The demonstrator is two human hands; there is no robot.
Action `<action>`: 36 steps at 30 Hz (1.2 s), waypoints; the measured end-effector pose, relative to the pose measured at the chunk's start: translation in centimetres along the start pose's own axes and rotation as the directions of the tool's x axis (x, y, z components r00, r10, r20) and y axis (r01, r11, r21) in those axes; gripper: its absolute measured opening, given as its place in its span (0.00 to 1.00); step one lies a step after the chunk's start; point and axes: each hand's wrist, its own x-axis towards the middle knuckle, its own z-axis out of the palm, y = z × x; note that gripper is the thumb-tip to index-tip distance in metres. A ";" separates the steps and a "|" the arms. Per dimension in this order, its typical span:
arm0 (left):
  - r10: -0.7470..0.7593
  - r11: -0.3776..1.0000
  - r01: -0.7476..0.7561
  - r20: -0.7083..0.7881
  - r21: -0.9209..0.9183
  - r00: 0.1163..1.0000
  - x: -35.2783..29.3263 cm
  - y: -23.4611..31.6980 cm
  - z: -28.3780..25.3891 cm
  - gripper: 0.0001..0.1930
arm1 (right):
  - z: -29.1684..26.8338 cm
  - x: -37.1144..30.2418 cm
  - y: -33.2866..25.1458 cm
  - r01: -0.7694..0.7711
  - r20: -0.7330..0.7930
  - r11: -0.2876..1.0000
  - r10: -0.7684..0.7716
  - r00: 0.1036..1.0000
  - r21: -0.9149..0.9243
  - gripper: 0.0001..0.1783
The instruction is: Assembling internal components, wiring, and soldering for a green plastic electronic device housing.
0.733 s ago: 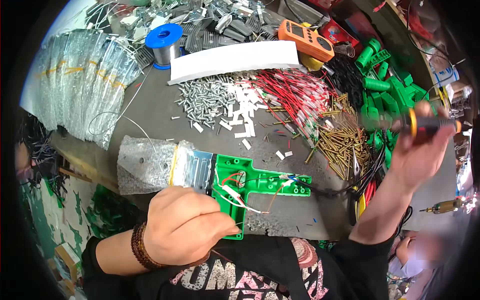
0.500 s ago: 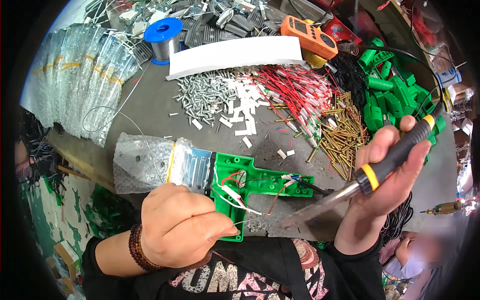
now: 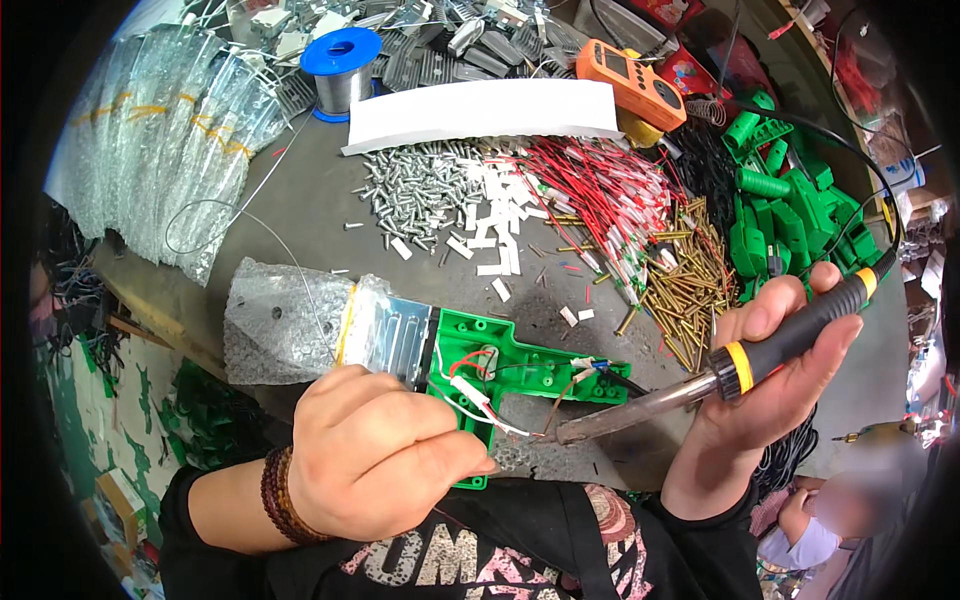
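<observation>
The right hand point(image 3: 755, 415), fingers curled round a soldering iron point(image 3: 800, 337), has brought its tip to the wire joint point(image 3: 537, 435) beside the green housing point(image 3: 535, 374); the left hand point(image 3: 385, 455) still pinches solder wire point(image 3: 301, 270).

I am making out large, pale, mottled capitals point(image 3: 415, 560) running across the black shirt point(image 3: 480, 525), with a second line showing partly beneath at the lower edge. On the orange meter point(image 3: 630, 82) I am perhaps seeing small key markings, but from here they are blurring beyond reading.
</observation>
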 end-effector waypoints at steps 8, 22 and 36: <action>-0.015 1.000 0.015 0.021 -0.006 1.000 0.1 0.0 0.3 0.12 | -0.1 -0.1 0.0 0.022 -0.002 0.999 -0.022 1.000 -0.040 0.30; -0.007 1.000 0.008 0.030 -0.027 1.000 0.3 -0.1 0.4 0.10 | 0.1 -0.5 -0.3 0.019 0.001 0.998 -0.019 1.000 -0.059 0.30; -0.005 1.000 0.007 0.067 -0.028 0.998 0.1 -0.3 0.6 0.12 | 0.2 -0.6 -0.1 -0.022 0.009 0.999 0.022 1.000 -0.036 0.30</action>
